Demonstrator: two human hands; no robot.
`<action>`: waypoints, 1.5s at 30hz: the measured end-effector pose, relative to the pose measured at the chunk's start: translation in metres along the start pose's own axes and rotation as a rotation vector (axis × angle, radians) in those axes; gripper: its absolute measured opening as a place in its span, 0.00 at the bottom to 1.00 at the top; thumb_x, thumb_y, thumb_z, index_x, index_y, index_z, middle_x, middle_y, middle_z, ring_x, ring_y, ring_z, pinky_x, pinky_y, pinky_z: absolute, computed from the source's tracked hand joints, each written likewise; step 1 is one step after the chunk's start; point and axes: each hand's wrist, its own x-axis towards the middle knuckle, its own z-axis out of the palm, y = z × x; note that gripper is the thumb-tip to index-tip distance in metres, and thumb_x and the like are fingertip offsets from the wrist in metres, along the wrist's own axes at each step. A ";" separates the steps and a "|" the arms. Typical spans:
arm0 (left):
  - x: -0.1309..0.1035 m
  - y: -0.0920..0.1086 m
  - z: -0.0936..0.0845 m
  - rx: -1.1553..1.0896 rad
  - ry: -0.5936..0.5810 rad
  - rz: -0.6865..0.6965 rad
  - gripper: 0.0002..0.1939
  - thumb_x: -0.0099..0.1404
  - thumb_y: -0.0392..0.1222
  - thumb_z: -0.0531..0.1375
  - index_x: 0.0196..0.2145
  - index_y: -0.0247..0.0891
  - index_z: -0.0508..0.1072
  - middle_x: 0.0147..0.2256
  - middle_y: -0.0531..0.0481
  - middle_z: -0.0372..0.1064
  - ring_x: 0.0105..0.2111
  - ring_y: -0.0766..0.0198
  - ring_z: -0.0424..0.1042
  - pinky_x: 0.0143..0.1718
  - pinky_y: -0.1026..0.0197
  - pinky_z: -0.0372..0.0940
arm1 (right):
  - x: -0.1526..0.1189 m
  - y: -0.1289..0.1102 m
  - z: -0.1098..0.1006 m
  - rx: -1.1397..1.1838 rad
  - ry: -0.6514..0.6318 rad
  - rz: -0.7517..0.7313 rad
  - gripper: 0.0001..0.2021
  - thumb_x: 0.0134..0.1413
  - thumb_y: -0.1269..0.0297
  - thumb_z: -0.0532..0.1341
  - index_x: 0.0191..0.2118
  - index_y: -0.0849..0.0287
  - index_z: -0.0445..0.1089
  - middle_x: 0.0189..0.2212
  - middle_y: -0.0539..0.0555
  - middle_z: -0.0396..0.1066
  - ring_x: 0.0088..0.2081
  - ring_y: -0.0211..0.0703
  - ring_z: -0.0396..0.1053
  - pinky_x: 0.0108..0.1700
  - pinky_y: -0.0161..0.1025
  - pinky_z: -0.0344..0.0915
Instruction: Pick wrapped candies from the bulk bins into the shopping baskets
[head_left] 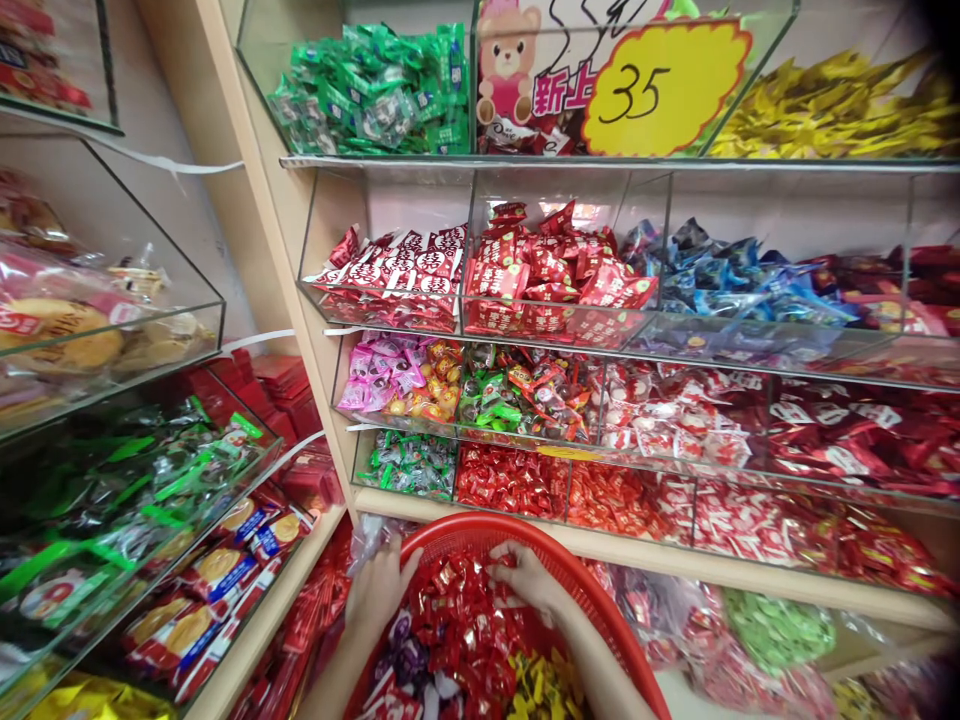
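A round red plastic basket with a perforated wall (592,585) stands at the near centre, in front of a tiered shelf unit of pale wood (675,565). The left hand (379,585) lies at the basket's left rim, its thumb apart from its fingers, beside a crumpled clear plastic bag (367,540); this placing would suit steadying the rim, though whether the hand grips it cannot be told. The right hand (529,580) is inside the far right part of the basket, its fingers curled over shiny red-wrapped sweets (465,610); whether they close on one is hidden. These red sweets fill the middle and far part of the basket, with purple-wrapped sweets (401,640) to the near left and yellow-wrapped sweets (544,685) to the near right, an arrangement that leaves the kinds largely distinguishable. Beyond, transparent-walled compartments (409,190) hold wrapped goods, presumably divided so that each sort is visible and reachable from the front. A yellow scalloped card marked "35" (667,90) fronts the top tier, evidently placed there for easy reading.
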 end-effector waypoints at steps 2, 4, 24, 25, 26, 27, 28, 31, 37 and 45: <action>-0.001 0.000 -0.001 -0.003 -0.004 0.000 0.32 0.63 0.57 0.35 0.54 0.33 0.56 0.35 0.39 0.72 0.34 0.57 0.72 0.33 0.59 0.61 | 0.000 -0.001 0.001 -0.016 0.028 0.008 0.12 0.38 0.67 0.59 0.33 0.55 0.58 0.26 0.47 0.62 0.31 0.39 0.65 0.31 0.39 0.68; -0.001 0.001 -0.002 -0.003 -0.005 0.000 0.32 0.63 0.57 0.34 0.54 0.33 0.56 0.35 0.39 0.72 0.34 0.57 0.72 0.33 0.59 0.61 | 0.000 -0.001 0.001 -0.014 0.031 0.018 0.11 0.38 0.67 0.59 0.33 0.55 0.58 0.27 0.47 0.62 0.33 0.39 0.66 0.32 0.39 0.68; -0.001 0.003 -0.003 0.011 -0.011 -0.013 0.31 0.63 0.56 0.35 0.54 0.33 0.56 0.36 0.39 0.71 0.36 0.57 0.71 0.34 0.59 0.62 | 0.017 0.016 -0.014 -0.474 0.176 -0.318 0.20 0.36 0.76 0.56 0.42 0.60 0.65 0.40 0.55 0.69 0.42 0.45 0.66 0.45 0.38 0.60; -0.001 0.003 -0.003 0.012 -0.012 -0.010 0.31 0.63 0.56 0.35 0.53 0.33 0.56 0.36 0.39 0.71 0.36 0.56 0.71 0.34 0.58 0.62 | 0.018 0.019 -0.014 -0.535 0.194 -0.309 0.21 0.36 0.77 0.56 0.42 0.60 0.65 0.39 0.55 0.70 0.41 0.45 0.66 0.44 0.37 0.60; -0.001 0.002 -0.002 0.013 -0.013 -0.008 0.31 0.63 0.56 0.35 0.53 0.33 0.57 0.36 0.38 0.71 0.36 0.56 0.71 0.34 0.58 0.62 | 0.019 0.021 -0.014 -0.591 0.203 -0.296 0.21 0.35 0.78 0.56 0.42 0.61 0.65 0.38 0.56 0.70 0.40 0.45 0.67 0.43 0.36 0.61; 0.000 0.002 -0.002 0.014 -0.013 -0.006 0.31 0.63 0.57 0.35 0.53 0.33 0.57 0.36 0.38 0.71 0.36 0.56 0.71 0.34 0.58 0.62 | 0.020 0.023 -0.014 -0.638 0.211 -0.283 0.21 0.36 0.78 0.55 0.41 0.61 0.64 0.37 0.56 0.70 0.39 0.44 0.67 0.41 0.36 0.61; 0.000 0.001 -0.001 0.014 -0.012 -0.003 0.31 0.63 0.57 0.34 0.53 0.33 0.57 0.36 0.38 0.71 0.36 0.56 0.71 0.34 0.58 0.62 | 0.020 0.025 -0.013 -0.677 0.221 -0.274 0.20 0.36 0.78 0.55 0.41 0.62 0.64 0.37 0.56 0.70 0.38 0.44 0.67 0.40 0.35 0.61; 0.001 0.000 0.000 0.010 -0.006 -0.001 0.32 0.63 0.57 0.34 0.52 0.33 0.58 0.35 0.38 0.72 0.35 0.55 0.72 0.33 0.58 0.62 | 0.023 0.028 -0.012 -0.737 0.241 -0.278 0.18 0.41 0.73 0.57 0.43 0.62 0.63 0.39 0.58 0.69 0.40 0.45 0.67 0.41 0.36 0.60; 0.000 0.001 0.000 -0.003 -0.002 0.001 0.32 0.63 0.57 0.34 0.53 0.32 0.56 0.36 0.38 0.71 0.35 0.55 0.71 0.34 0.57 0.62 | 0.020 0.024 -0.017 -0.890 0.222 -0.259 0.16 0.50 0.67 0.53 0.46 0.63 0.64 0.42 0.63 0.69 0.45 0.48 0.67 0.45 0.40 0.60; -0.001 0.001 -0.003 -0.002 -0.004 0.010 0.32 0.63 0.58 0.34 0.52 0.32 0.57 0.34 0.39 0.72 0.34 0.55 0.72 0.32 0.58 0.62 | 0.019 0.037 -0.018 -1.095 0.201 0.075 0.13 0.36 0.79 0.59 0.33 0.66 0.71 0.38 0.71 0.71 0.43 0.60 0.69 0.40 0.47 0.64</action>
